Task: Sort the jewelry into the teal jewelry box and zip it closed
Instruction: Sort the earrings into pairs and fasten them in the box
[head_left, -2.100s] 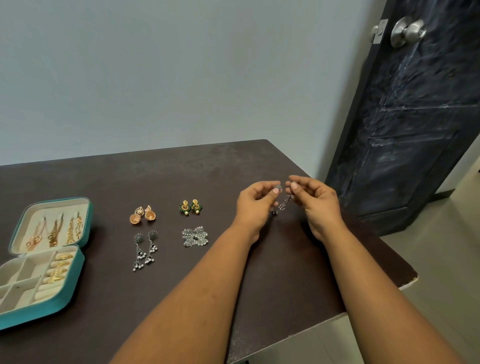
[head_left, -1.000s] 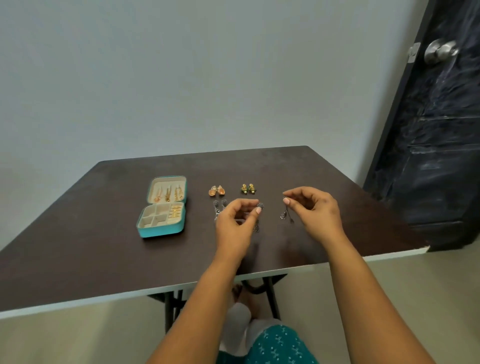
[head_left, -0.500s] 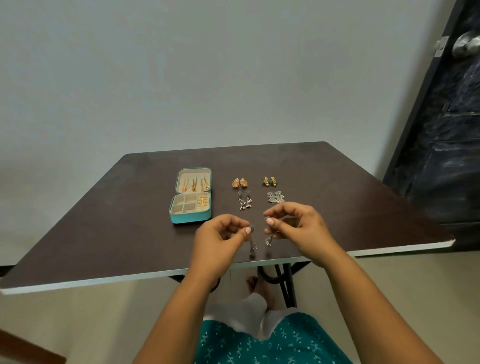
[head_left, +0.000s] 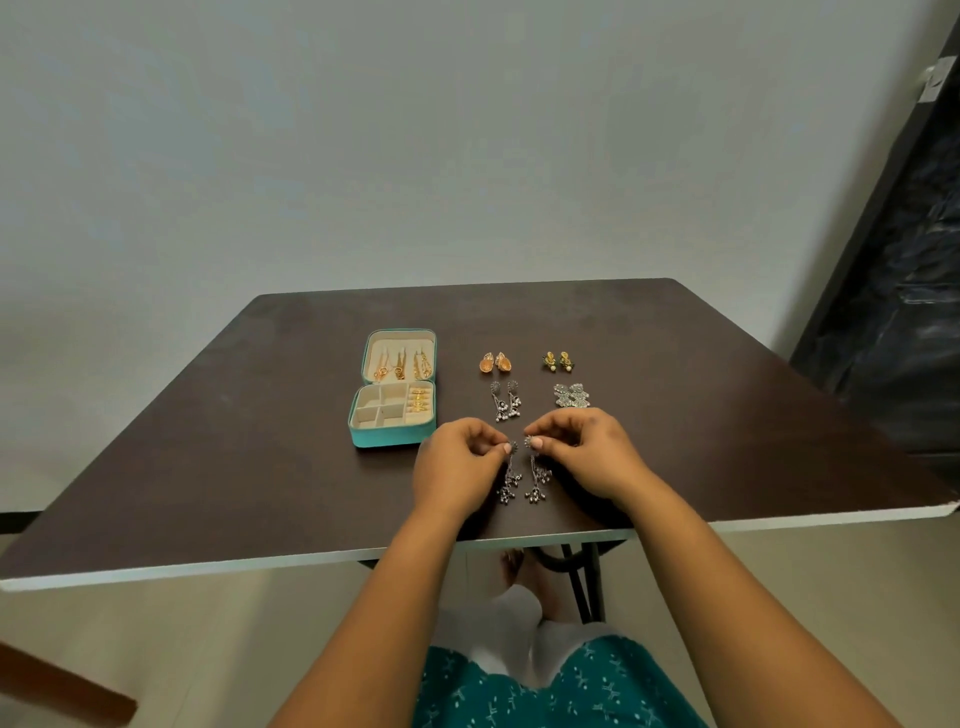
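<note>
The teal jewelry box lies open on the dark table, with gold pieces in its lid and in one tray compartment. My left hand pinches the top of one dark silver dangle earring. My right hand pinches the top of its twin. Both earrings hang or lie side by side near the table's front edge. Behind my hands lie a silver dangle pair, a silver fan-shaped pair, an orange pair and a green-gold pair.
A dark door stands at the right. The table's white front edge runs just below my hands, with folding metal legs underneath. My lap in teal patterned cloth is at the bottom.
The view has pulled back and turned left, bringing the whole table into sight. My hands have carried the two dark earrings from mid-air down to the table near its front edge, side by side.
</note>
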